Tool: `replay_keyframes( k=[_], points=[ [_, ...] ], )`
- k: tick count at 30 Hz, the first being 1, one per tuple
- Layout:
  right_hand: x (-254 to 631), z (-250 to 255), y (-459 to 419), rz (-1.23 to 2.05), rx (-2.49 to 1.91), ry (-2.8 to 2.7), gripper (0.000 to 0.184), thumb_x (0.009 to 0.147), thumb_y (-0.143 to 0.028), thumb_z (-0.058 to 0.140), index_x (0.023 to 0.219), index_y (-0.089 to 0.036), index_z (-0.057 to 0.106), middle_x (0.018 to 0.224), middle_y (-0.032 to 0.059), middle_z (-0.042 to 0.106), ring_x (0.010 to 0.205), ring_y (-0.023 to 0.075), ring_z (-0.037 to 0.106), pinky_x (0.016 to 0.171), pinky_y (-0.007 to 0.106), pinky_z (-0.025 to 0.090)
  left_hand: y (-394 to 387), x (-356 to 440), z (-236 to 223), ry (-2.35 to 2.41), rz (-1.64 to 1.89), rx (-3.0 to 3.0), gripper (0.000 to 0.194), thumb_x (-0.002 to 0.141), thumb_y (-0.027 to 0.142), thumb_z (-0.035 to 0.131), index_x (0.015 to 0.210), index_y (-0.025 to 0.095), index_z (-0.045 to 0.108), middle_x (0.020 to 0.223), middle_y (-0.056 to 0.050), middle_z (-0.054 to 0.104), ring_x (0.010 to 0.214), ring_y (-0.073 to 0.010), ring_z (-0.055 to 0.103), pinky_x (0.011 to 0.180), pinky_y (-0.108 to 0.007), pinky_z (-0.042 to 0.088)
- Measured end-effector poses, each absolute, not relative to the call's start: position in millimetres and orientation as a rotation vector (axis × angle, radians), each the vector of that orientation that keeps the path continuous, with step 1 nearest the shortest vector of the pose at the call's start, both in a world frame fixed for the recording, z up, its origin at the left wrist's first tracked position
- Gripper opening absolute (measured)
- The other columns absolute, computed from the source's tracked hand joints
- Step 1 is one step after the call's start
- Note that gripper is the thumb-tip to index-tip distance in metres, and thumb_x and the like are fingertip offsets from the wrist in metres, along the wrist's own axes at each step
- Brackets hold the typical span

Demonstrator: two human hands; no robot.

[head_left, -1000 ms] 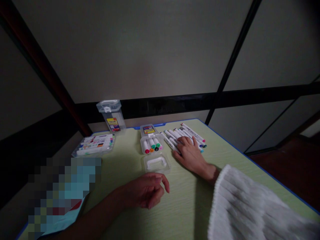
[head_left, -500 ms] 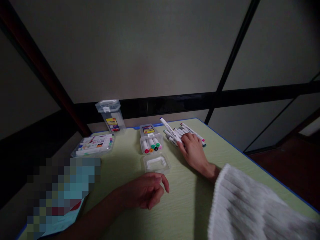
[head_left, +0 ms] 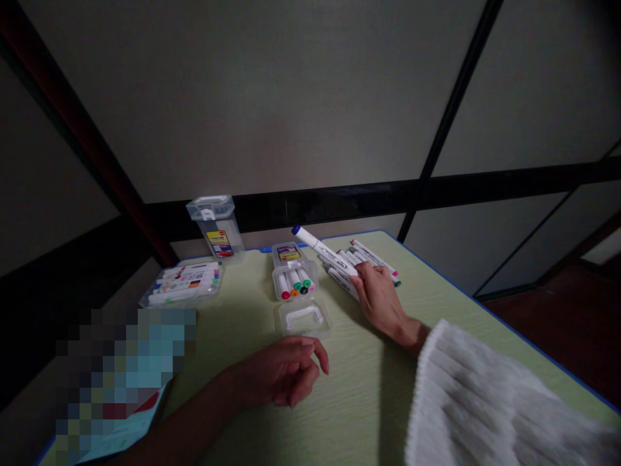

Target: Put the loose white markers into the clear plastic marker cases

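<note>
My right hand (head_left: 381, 294) is closed on the lower end of a white marker (head_left: 323, 250) with a dark blue cap, which slants up to the left. Beneath and behind it lies a loose pile of white markers (head_left: 373, 257), one with a pink end. My left hand (head_left: 288, 370) rests near the front of the table, empty, its fingers loosely curled and apart. In front of it sits an open clear lid (head_left: 305, 318). That lid belongs to a clear plastic case (head_left: 286, 254) lying down, with several markers (head_left: 297, 283) inside, their coloured ends facing me.
A tall clear box (head_left: 218, 226) with a yellow label stands at the back left. A flat clear case of markers (head_left: 182, 285) lies before it. A blurred-out, light-blue item (head_left: 129, 424) lies at the left edge of the green table (head_left: 349, 401). Behind is a panelled wall (head_left: 276, 97).
My right hand has tilted the blue-capped marker up from the pile, its cap moving left and towards me. My left hand stays in place.
</note>
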State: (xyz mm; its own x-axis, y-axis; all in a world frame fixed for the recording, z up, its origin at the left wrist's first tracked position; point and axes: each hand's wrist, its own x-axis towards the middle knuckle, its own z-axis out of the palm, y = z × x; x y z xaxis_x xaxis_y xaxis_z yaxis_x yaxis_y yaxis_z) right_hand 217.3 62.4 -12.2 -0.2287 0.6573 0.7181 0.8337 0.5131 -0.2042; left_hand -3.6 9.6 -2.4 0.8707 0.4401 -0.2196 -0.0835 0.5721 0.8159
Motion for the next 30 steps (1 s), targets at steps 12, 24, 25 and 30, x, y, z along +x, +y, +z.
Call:
replay_keyframes(
  k=[12,24,25,30],
  points=[
    [218.1,-8.0,58.9,-0.42,-0.901,-2.096,0.032,0.095,-0.037,0.023,0.079,-0.02,0.045,0.063,0.0037,0.057,0.055,0.0181,0.047,0.063,0.031,0.034,11.7,-4.7,-7.4,0.376,0.288,0.875,0.046,0.086,0.054,0.032,0.081,0.015,0.055,0.039,0.003,0.05,0.024,-0.0077,0.028,0.025,-0.018,0.015],
    [220.9,-3.9,58.4,-0.397,-0.752,-2.227,0.034,0.094,-0.037,0.028,0.076,-0.018,0.05,0.065,0.0038,0.058,0.057,0.016,0.049,0.061,0.028,0.036,16.9,-13.2,-7.6,0.117,0.401,0.676,0.062,0.088,0.056,0.014,0.083,0.013,0.059,0.04,0.001,0.048,0.025,-0.0087,0.03,0.029,-0.018,0.023],
    [221.3,-4.0,58.4,-0.406,-0.754,-2.251,0.034,0.094,-0.037,0.029,0.076,-0.018,0.05,0.066,0.0037,0.058,0.058,0.0161,0.049,0.062,0.029,0.036,16.5,-13.8,-6.4,0.107,0.398,0.665,0.063,0.087,0.056,0.014,0.081,0.013,0.059,0.04,0.001,0.049,0.025,-0.0087,0.031,0.028,-0.018,0.023],
    [222.6,-2.8,57.7,-0.456,-0.759,-2.313,0.029,0.093,-0.034,0.034,0.079,-0.019,0.054,0.069,0.0042,0.059,0.063,0.0169,0.05,0.063,0.029,0.037,15.4,-16.5,-6.8,0.101,0.382,0.628,0.063,0.086,0.06,0.019,0.071,0.012,0.057,0.038,0.0,0.049,0.022,-0.0081,0.032,0.026,-0.018,0.023]
  ],
)
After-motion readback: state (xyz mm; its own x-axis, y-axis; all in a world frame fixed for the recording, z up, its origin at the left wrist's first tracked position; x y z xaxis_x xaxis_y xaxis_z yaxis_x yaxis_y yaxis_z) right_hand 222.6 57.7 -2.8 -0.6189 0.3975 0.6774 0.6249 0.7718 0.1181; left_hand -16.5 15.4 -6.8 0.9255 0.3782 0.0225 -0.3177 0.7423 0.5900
